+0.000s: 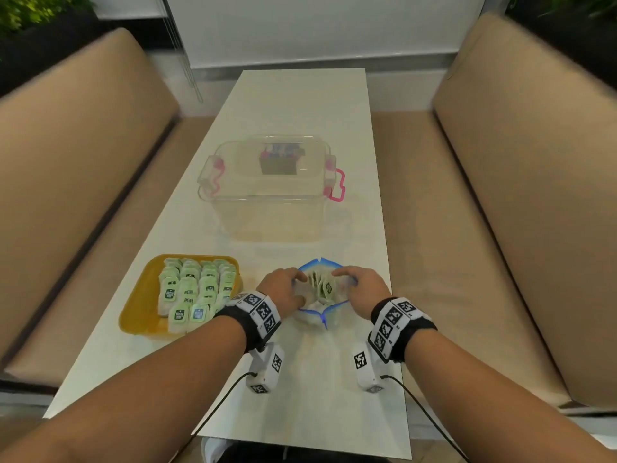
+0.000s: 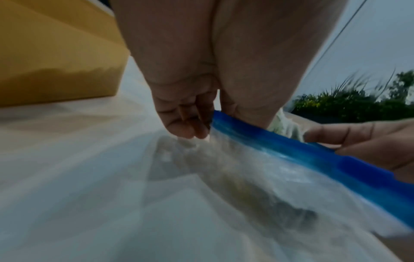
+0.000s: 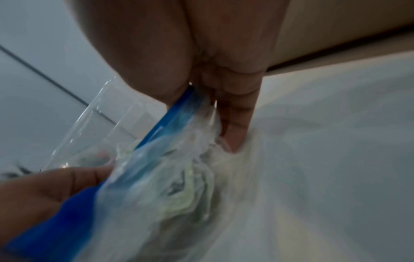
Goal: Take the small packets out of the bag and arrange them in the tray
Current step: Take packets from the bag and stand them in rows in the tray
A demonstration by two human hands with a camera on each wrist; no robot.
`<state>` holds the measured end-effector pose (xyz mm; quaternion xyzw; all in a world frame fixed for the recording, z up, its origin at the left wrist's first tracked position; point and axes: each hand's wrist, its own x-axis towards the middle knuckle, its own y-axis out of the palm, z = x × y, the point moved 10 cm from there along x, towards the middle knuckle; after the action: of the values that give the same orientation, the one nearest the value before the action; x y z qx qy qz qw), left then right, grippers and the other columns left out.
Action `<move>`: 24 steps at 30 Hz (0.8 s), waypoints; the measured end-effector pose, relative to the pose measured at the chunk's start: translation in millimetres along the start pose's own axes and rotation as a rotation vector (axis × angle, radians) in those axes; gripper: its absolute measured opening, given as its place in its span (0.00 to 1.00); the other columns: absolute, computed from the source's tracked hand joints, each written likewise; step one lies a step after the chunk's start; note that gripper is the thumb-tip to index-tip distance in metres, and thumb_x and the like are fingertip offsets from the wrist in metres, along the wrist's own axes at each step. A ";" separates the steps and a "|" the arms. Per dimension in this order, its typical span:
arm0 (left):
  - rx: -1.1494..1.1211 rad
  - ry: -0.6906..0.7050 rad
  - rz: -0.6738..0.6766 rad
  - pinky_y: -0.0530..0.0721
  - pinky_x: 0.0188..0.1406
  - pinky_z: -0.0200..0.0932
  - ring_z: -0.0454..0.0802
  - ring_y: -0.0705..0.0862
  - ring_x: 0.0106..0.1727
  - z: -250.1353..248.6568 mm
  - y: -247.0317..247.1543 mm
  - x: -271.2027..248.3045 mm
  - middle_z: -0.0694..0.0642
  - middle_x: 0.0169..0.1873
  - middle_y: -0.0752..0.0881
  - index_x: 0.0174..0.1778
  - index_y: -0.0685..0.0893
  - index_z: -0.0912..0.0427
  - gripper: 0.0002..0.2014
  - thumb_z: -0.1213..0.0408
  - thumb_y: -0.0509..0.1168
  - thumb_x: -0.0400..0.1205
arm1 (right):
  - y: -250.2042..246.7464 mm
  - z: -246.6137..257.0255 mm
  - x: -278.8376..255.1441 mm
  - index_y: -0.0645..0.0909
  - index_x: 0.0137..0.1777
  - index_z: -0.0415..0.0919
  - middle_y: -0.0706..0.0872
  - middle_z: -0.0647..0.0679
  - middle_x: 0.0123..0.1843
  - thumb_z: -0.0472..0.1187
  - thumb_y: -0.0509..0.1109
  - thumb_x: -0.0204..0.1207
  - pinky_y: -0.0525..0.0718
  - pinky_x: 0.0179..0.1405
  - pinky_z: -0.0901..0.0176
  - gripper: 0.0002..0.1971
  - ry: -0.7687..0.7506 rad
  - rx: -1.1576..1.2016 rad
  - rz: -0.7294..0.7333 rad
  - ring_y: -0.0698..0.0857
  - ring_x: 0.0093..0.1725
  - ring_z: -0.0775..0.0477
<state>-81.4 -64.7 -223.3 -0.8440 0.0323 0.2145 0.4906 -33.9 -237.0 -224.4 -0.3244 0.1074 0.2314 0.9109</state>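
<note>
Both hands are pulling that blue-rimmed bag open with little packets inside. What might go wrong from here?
1. The left hand and right hand both hold the bag by its rim; if one grip lets go to pick a packet, the soft mouth may sag shut.
2. The packets in the bag sit crowded together, so several could come out at once.
3. The yellow tray already looks crowded, so new packets may disturb its rows.
</note>
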 end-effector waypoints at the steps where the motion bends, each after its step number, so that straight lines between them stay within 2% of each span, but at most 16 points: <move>1: 0.051 -0.019 0.003 0.79 0.58 0.44 0.57 0.81 0.60 2.5 1.8 0.1 0.58 0.62 0.76 0.68 0.78 0.48 0.25 0.56 0.74 0.74 | 4.2 0.7 -1.3 0.83 0.66 0.50 0.83 0.53 0.48 0.28 0.59 0.77 0.79 0.39 0.62 0.24 -0.009 -0.055 0.049 0.84 0.42 0.51; 2: 0.089 -0.036 0.008 0.81 0.59 0.47 0.58 0.81 0.59 3.8 3.6 0.0 0.58 0.62 0.74 0.69 0.77 0.47 0.27 0.52 0.74 0.74 | 8.9 1.7 -3.1 0.80 0.70 0.50 0.79 0.57 0.43 0.33 0.60 0.80 0.79 0.37 0.62 0.22 -0.010 -0.091 0.104 0.81 0.37 0.55; 3: 0.106 -0.043 0.013 0.81 0.60 0.48 0.58 0.81 0.59 4.3 6.0 0.6 0.58 0.63 0.73 0.70 0.76 0.46 0.28 0.50 0.74 0.74 | 14.2 0.5 -5.4 0.75 0.74 0.52 0.78 0.56 0.43 0.38 0.59 0.82 0.81 0.36 0.61 0.21 0.014 -0.110 0.165 0.81 0.34 0.54; 5: 0.098 -0.025 0.038 0.80 0.62 0.48 0.57 0.81 0.63 2.1 13.8 0.8 0.58 0.66 0.77 0.73 0.74 0.50 0.32 0.50 0.74 0.74 | 25.0 -3.1 -12.6 0.63 0.79 0.58 0.81 0.46 0.55 0.44 0.58 0.83 0.88 0.32 0.52 0.25 0.086 -0.118 0.283 0.88 0.35 0.41; 6: 0.080 -0.021 0.051 0.80 0.62 0.47 0.56 0.80 0.64 1.1 17.2 0.1 0.58 0.65 0.79 0.75 0.73 0.52 0.34 0.50 0.74 0.73 | 28.8 -4.0 -15.7 0.58 0.81 0.60 0.80 0.43 0.60 0.43 0.61 0.82 0.90 0.31 0.49 0.29 0.103 -0.120 0.320 0.90 0.37 0.35; 8: 0.039 -0.034 0.059 0.80 0.59 0.44 0.55 0.82 0.61 0.5 20.6 -0.9 0.57 0.61 0.83 0.76 0.72 0.54 0.36 0.51 0.75 0.72 | 34.5 -0.6 -17.9 0.53 0.83 0.57 0.78 0.41 0.66 0.37 0.67 0.77 0.92 0.33 0.46 0.38 0.063 -0.128 0.358 0.90 0.44 0.34; 10: 0.037 -0.042 0.060 0.80 0.57 0.44 0.54 0.82 0.59 -0.6 21.2 -1.4 0.56 0.58 0.84 0.75 0.73 0.56 0.36 0.50 0.75 0.72 | 32.2 5.8 -14.8 0.54 0.84 0.52 0.76 0.41 0.72 0.33 0.70 0.74 0.91 0.44 0.49 0.42 -0.020 -0.204 0.338 0.87 0.55 0.37; 12: 0.068 -0.054 0.065 0.80 0.57 0.43 0.54 0.82 0.59 1.6 21.3 -1.6 0.56 0.59 0.84 0.74 0.75 0.57 0.36 0.47 0.75 0.72 | 24.9 6.6 -9.5 0.59 0.84 0.53 0.74 0.39 0.75 0.32 0.69 0.74 0.86 0.50 0.54 0.40 -0.064 -0.295 0.275 0.83 0.62 0.38; 16: 0.131 -0.062 0.074 0.79 0.60 0.45 0.53 0.82 0.61 5.8 17.2 -3.6 0.54 0.61 0.84 0.69 0.79 0.54 0.32 0.41 0.73 0.72 | 17.8 -2.3 -7.6 0.66 0.81 0.57 0.75 0.38 0.71 0.33 0.69 0.77 0.86 0.51 0.53 0.34 -0.043 -0.342 0.197 0.83 0.60 0.38; 18: 0.179 -0.043 0.048 0.79 0.54 0.44 0.51 0.82 0.55 1.0 6.1 -6.5 0.53 0.55 0.82 0.63 0.85 0.50 0.26 0.40 0.72 0.73 | 18.3 -3.8 -7.8 0.66 0.81 0.57 0.76 0.39 0.72 0.32 0.68 0.77 0.85 0.52 0.54 0.34 -0.040 -0.336 0.203 0.82 0.62 0.38; 19: 0.193 -0.033 0.011 0.78 0.50 0.43 0.50 0.81 0.51 -2.2 -2.3 -8.4 0.52 0.51 0.79 0.59 0.87 0.49 0.23 0.40 0.73 0.73 | 18.5 -3.6 -6.5 0.66 0.81 0.56 0.76 0.40 0.74 0.31 0.68 0.77 0.84 0.51 0.56 0.35 -0.041 -0.337 0.209 0.82 0.63 0.39; 21: 0.189 0.017 -0.109 0.76 0.47 0.41 0.49 0.80 0.49 -12.1 -22.4 -12.5 0.49 0.49 0.72 0.53 0.87 0.48 0.17 0.44 0.75 0.73 | 19.0 -1.6 -3.8 0.65 0.82 0.55 0.75 0.43 0.77 0.31 0.69 0.76 0.82 0.52 0.58 0.36 -0.050 -0.355 0.228 0.81 0.66 0.40; 24: 0.143 0.201 -0.235 0.76 0.48 0.39 0.49 0.79 0.54 -37.8 -37.2 -19.4 0.49 0.57 0.71 0.57 0.82 0.47 0.17 0.56 0.76 0.74 | 21.9 4.1 -2.5 0.65 0.82 0.54 0.75 0.42 0.78 0.33 0.70 0.76 0.81 0.60 0.57 0.36 -0.081 -0.386 0.249 0.79 0.70 0.40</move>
<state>-76.6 -80.3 -169.2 -0.8219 -0.0026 0.0671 0.5656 -46.7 -220.3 -232.2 -0.4672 0.0639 0.3709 0.8000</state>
